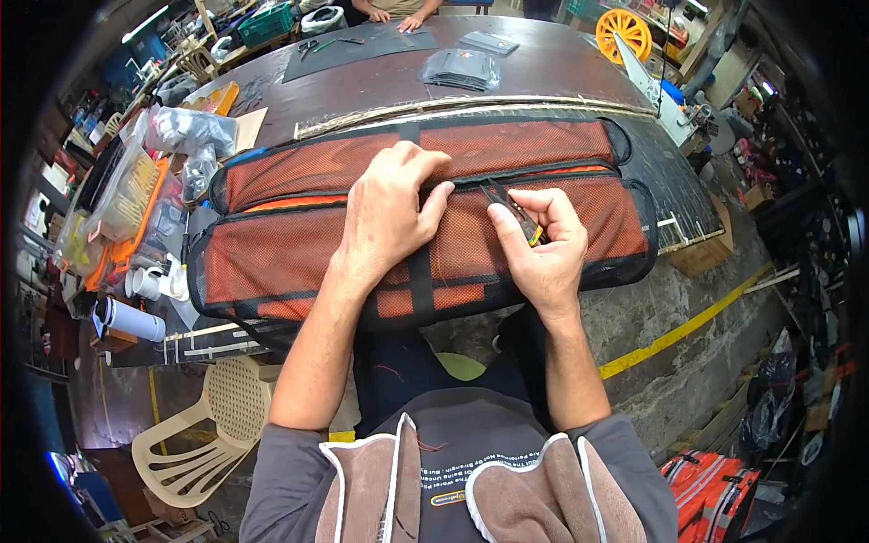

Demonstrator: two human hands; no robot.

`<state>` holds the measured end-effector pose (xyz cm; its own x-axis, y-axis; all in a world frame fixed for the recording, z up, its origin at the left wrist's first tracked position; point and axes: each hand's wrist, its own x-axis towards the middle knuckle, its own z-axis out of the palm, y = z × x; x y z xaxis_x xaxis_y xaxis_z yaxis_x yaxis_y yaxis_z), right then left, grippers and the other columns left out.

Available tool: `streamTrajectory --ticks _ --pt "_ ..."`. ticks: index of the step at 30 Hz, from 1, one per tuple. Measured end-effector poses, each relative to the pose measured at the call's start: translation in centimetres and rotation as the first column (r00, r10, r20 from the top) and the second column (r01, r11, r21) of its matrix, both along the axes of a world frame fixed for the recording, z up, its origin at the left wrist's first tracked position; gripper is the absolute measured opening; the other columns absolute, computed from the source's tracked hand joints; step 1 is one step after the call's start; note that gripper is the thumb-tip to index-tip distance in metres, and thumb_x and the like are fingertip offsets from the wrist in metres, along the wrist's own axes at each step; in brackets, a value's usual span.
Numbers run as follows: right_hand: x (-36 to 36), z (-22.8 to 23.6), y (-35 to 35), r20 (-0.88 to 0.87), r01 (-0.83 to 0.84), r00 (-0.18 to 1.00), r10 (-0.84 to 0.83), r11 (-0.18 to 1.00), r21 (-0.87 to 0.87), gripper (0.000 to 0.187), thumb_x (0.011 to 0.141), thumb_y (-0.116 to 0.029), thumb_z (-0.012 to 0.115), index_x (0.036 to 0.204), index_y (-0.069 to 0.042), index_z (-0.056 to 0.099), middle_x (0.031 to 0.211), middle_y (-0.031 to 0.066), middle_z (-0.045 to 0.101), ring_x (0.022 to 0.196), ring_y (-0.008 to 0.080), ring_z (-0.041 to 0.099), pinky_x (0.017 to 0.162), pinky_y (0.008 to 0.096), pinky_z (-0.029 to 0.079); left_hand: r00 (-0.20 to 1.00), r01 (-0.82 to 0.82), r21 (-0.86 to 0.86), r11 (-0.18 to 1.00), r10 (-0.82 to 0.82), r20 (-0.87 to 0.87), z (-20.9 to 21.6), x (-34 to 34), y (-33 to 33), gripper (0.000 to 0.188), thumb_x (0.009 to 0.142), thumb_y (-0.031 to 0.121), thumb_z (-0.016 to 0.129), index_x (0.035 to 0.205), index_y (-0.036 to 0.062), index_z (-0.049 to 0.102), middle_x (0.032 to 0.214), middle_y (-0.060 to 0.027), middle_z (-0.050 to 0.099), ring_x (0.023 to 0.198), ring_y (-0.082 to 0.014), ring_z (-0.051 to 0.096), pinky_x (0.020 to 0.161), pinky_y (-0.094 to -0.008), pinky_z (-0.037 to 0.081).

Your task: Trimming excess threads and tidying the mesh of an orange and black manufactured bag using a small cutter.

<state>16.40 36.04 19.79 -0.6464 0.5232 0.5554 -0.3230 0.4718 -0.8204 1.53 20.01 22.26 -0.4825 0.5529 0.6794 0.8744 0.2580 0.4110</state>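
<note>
A long orange bag (pixel 534 208) with black mesh over it and black trim lies across the table in front of me. My left hand (pixel 389 204) is at the bag's middle, fingers curled and thumb close to the dark seam. Whatever those fingers pinch, if anything, is too small to make out. Just to the right, my right hand (pixel 548 249) grips a small pair of thread snips (pixel 512 208) with a yellow mark. Their pointed blades are directed up and left toward the seam. A black strap (pixel 421 285) runs down the bag below my left hand.
Farther back on the dark table (pixel 380 81) lie a stack of grey packets (pixel 462 69) and a dark sheet (pixel 317 59) with scissors. Another person's hands (pixel 412 23) rest at the far edge. Clear bins and bags (pixel 127 195) crowd the left, near a plastic chair (pixel 231 407).
</note>
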Motion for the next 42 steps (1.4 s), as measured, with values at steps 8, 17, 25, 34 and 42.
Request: streamTrajectory --ticks 8,17,25,34,42 --pt "0.3 0.6 -0.2 0.013 0.017 1.0 -0.017 1.0 -0.002 0.023 0.096 -0.011 0.091 0.111 0.0 0.077 0.088 0.002 0.079 0.074 0.0016 0.065 0.064 0.0231 0.054 1.0 -0.017 -0.025 1.0 0.016 -0.024 0.4 -0.8 0.4 0.007 0.096 0.011 0.082 0.102 0.0064 0.083 0.095 -0.0115 0.075 0.096 -0.033 0.075 0.083 -0.0442 0.06" --pt "-1.2 3.7 0.6 -0.12 0.231 0.973 -0.197 0.814 0.533 0.016 0.092 -0.017 0.087 0.098 -0.005 0.079 0.087 0.0143 0.078 0.082 0.0355 0.075 0.085 0.0459 0.059 0.994 0.014 0.126 0.992 -0.027 0.104 0.7 -0.8 1.0 0.005 0.102 0.008 0.077 0.103 0.0034 0.078 0.093 -0.0071 0.074 0.09 -0.0245 0.066 0.08 -0.0373 0.054" --pt "-6.5 5.9 4.6 0.01 0.218 0.948 -0.317 0.673 0.707 0.035 0.091 -0.03 0.091 0.112 -0.006 0.074 0.091 0.0133 0.081 0.09 0.0363 0.08 0.086 0.0488 0.058 0.991 -0.021 0.158 0.987 0.0 0.137 0.5 0.2 1.8 0.003 0.1 0.011 0.075 0.102 0.0116 0.077 0.093 -0.0036 0.075 0.095 -0.0292 0.066 0.089 -0.0463 0.048" --pt "-3.2 5.0 1.4 0.061 0.189 0.964 -0.258 0.83 0.525 0.021 0.093 -0.027 0.089 0.092 -0.008 0.08 0.076 0.0135 0.078 0.073 0.0381 0.077 0.071 0.0495 0.06 0.996 -0.028 0.215 0.976 0.009 0.088 -0.5 -0.2 1.6 0.004 0.105 0.005 0.073 0.103 0.0065 0.077 0.088 -0.0035 0.079 0.085 -0.0204 0.065 0.078 -0.0363 0.054" --pt "-3.2 4.0 0.6 0.099 0.191 0.942 -0.32 0.755 0.628 0.023 0.089 -0.027 0.092 0.089 -0.006 0.082 0.08 0.0127 0.081 0.071 0.0332 0.079 0.069 0.0429 0.061 0.986 -0.032 0.2 0.979 -0.002 0.165 -0.8 0.0 1.7 0.005 0.105 0.014 0.073 0.104 0.0166 0.077 0.09 0.006 0.076 0.095 -0.0221 0.065 0.099 -0.0442 0.041"
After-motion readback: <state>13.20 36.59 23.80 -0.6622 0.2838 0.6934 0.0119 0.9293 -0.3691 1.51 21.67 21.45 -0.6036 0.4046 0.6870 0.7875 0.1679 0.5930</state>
